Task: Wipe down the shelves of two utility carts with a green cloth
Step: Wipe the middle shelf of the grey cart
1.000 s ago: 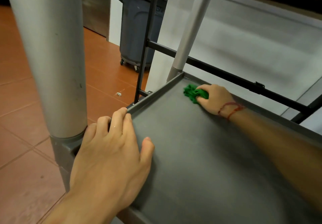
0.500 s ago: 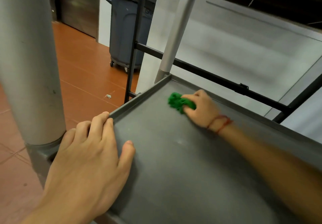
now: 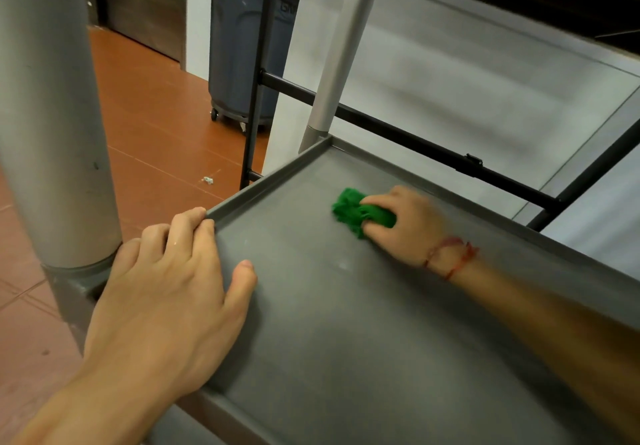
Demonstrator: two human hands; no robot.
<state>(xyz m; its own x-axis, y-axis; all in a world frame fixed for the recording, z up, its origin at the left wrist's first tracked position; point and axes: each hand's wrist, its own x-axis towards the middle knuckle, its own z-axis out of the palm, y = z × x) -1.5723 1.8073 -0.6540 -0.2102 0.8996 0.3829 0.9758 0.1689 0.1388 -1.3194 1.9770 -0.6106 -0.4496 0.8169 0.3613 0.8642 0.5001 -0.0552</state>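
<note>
Two hands are in view, the left hand and the right hand. The left forearm and the right forearm are bare and unsleeved up to the frame edge. The right wrist carries a thin red thread bracelet wound in more than one strand; its finer detail is lost to blur, while short, plain nails show on the left hand's thumb and fingers.
</note>
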